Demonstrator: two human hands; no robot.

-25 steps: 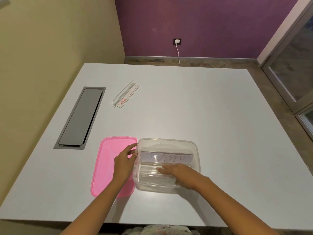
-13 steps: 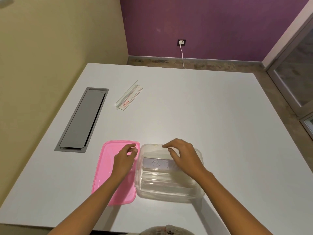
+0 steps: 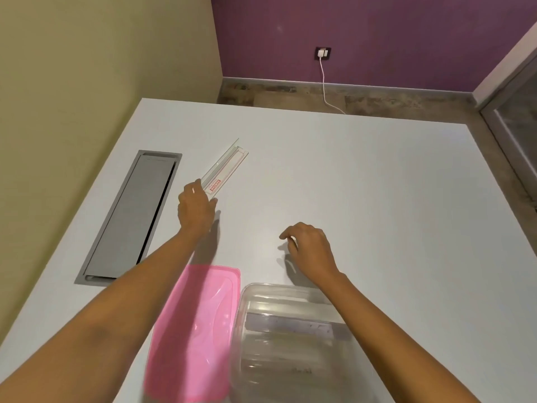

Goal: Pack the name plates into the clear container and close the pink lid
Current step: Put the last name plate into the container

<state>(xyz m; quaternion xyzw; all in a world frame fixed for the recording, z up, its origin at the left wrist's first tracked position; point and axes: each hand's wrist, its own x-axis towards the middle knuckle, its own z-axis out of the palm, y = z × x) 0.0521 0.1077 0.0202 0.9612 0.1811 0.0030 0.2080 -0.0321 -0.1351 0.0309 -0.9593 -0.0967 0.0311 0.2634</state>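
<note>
A clear acrylic name plate (image 3: 225, 167) with a red label lies on the white table (image 3: 377, 199) at the far left. My left hand (image 3: 195, 209) is stretched out to its near end, fingers apart and touching or just short of it. My right hand (image 3: 311, 248) hovers over the bare table beyond the clear container (image 3: 263, 295), fingers loosely curled and holding nothing. The container stands at the near edge with name plates (image 3: 290, 327) lying inside. The pink lid (image 3: 197, 330) lies flat just left of the container, partly under my left forearm.
A grey cable hatch (image 3: 130, 216) is set into the table along its left side. A beige wall runs close on the left. A white cable (image 3: 327, 88) hangs from a socket on the purple wall beyond the table's far edge.
Both hands have left the container. My left hand moved from the pink lid forward to the lone name plate. My right hand lifted out of the container and moved forward over the table.
</note>
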